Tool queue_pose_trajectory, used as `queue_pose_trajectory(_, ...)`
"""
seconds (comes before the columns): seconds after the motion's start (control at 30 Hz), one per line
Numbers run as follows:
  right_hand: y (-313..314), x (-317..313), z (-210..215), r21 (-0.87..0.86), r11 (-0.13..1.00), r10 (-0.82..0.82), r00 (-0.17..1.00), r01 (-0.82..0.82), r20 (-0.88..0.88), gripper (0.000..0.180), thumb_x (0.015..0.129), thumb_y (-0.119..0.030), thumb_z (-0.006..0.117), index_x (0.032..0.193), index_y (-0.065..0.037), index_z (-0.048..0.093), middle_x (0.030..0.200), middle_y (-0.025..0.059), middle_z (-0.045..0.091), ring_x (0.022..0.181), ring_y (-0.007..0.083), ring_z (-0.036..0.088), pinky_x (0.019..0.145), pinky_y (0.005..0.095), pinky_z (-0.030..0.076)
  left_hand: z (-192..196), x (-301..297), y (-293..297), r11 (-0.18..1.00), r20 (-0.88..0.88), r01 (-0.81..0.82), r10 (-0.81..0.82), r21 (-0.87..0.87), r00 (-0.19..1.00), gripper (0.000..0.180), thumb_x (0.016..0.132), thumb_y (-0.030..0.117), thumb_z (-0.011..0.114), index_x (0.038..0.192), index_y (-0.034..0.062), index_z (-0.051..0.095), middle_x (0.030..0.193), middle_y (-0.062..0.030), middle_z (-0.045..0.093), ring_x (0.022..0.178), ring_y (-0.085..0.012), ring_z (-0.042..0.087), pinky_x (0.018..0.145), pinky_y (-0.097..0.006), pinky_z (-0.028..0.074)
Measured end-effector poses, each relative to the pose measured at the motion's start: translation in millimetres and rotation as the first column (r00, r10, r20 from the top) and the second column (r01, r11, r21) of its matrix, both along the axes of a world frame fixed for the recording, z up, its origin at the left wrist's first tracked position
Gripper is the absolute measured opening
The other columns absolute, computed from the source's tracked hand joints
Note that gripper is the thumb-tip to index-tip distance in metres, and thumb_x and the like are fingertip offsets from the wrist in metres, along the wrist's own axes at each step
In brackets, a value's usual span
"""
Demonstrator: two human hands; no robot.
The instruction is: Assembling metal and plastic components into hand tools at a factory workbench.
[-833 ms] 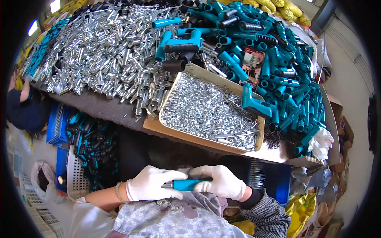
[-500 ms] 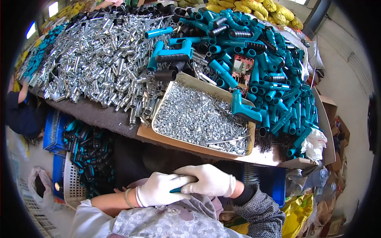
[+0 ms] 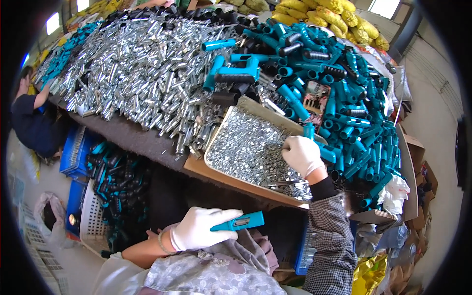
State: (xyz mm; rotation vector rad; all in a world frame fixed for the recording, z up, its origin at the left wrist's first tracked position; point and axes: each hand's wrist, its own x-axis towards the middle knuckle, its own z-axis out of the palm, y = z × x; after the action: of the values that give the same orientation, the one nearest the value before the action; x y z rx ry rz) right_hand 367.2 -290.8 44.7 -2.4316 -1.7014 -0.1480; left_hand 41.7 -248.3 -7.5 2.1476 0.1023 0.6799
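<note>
My left hand [image 3: 199,228], in a white glove, grips a teal plastic handle [image 3: 240,222] low in front of my lap. My right hand [image 3: 302,155], also white-gloved, reaches out over the metal tray [image 3: 216,135] of small silvery screws, its fingers curled down at the tray's far right side near a teal handle [image 3: 309,130]. Whether it pinches any screws I cannot see. Beyond the tray lies a big heap of teal and black handles [image 3: 339,88].
A large pile of silvery metal tubes [image 3: 137,73] covers the left of the table. Blue and white crates with handles [image 3: 108,182] stand on the floor at left. Another person [image 3: 29,118] sits at far left. Yellow sacks [image 3: 324,12] lie at the back.
Both hands were together on the teal handle at my lap. My right hand has let go and reached forward to the tray of screws; the left keeps the handle.
</note>
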Motion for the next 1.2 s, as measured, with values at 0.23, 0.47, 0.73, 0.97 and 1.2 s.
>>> queue_pose_trajectory(0.23,-35.8,-77.0,41.1,0.313,0.911,0.393,0.791,-0.267,-0.468,0.009,0.080,-0.006,0.070,0.088,-0.004,0.067,0.079,0.0121,0.067,0.072,0.0292,0.068,0.067,0.0362,0.054,6.2,-8.1,13.7,0.994,-0.091,-0.061,0.070,0.092,0.993,0.048,0.078,0.031,0.082,0.116,0.0071,0.068,0.078,-0.0105,0.069,0.065,-0.0288,0.068,0.058,-0.034,0.054)
queue_pose_trajectory(0.47,-47.3,-133.0,9.8,0.259,0.596,0.803,0.570,-0.760,-0.172,0.013,0.074,-0.014,0.064,0.086,-0.010,0.064,0.084,0.0052,0.058,0.080,0.0250,0.057,0.070,0.0359,0.048,16.3,-8.4,14.8,0.990,-0.142,-0.067,0.085,0.128,0.986,0.039,0.079,0.031,0.079,0.111,0.0104,0.069,0.079,-0.0105,0.071,0.068,-0.0282,0.070,0.059,-0.035,0.055)
queue_pose_trajectory(0.73,-61.2,-174.7,21.0,-0.131,0.754,0.657,0.733,-0.644,0.177,0.011,0.074,-0.017,0.063,0.078,-0.007,0.060,0.076,0.0057,0.055,0.071,0.0219,0.055,0.058,0.0351,0.044,5.2,-4.9,11.1,0.982,-0.157,-0.078,0.106,0.173,0.982,0.039,0.077,0.030,0.079,0.110,0.0110,0.069,0.077,-0.0087,0.070,0.067,-0.0273,0.070,0.058,-0.036,0.054)
queue_pose_trajectory(0.97,-65.9,-156.4,29.4,-0.137,0.866,0.419,0.846,-0.482,-0.329,0.018,0.080,-0.019,0.068,0.086,-0.004,0.061,0.075,0.0127,0.061,0.069,0.0323,0.064,0.060,0.0433,0.052,17.6,2.1,3.9,0.950,-0.224,-0.015,0.089,0.313,0.971,0.039,0.078,0.037,0.077,0.106,0.0111,0.068,0.070,-0.0067,0.064,0.061,-0.0274,0.067,0.055,-0.038,0.053)
queue_pose_trajectory(1.2,-62.7,-131.4,35.5,-0.054,0.875,0.355,0.714,-0.481,-0.604,0.023,0.077,-0.024,0.074,0.081,-0.003,0.065,0.078,0.0153,0.065,0.075,0.0347,0.067,0.068,0.0426,0.053,21.6,10.6,2.8,0.938,-0.235,0.032,0.053,0.346,0.971,0.037,0.081,0.041,0.074,0.104,0.0120,0.068,0.070,-0.0079,0.064,0.061,-0.0278,0.067,0.055,-0.039,0.053)
